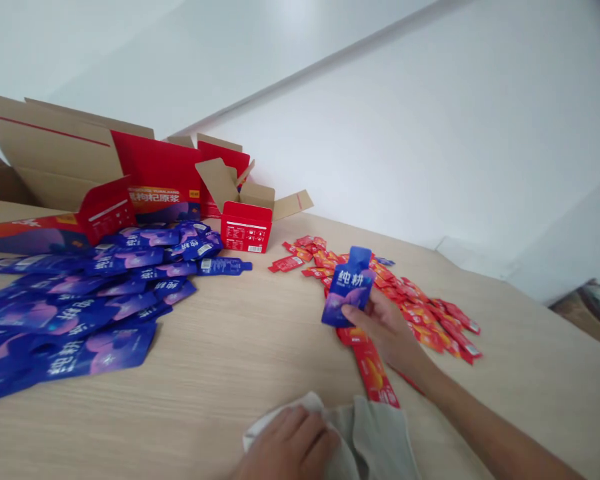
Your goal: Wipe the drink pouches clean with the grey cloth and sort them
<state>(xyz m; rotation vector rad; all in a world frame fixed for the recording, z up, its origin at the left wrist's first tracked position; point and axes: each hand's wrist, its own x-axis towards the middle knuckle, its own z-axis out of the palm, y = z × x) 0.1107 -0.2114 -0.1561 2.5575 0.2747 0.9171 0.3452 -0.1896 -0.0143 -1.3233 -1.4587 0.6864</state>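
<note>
In my right hand (385,327) I pinch a flat blue-and-purple pouch (347,283) with white lettering, its narrow neck uppermost and leaning slightly right, printed face toward me. A pale grey fabric cloth (383,437) lies crumpled under my curled left hand (293,443), folds spreading to that hand's right.

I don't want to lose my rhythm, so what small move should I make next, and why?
Probably bring the blue pouch to the pale cloth: your right hand holds the pouch up, and your left hand curls over the cloth.
</note>
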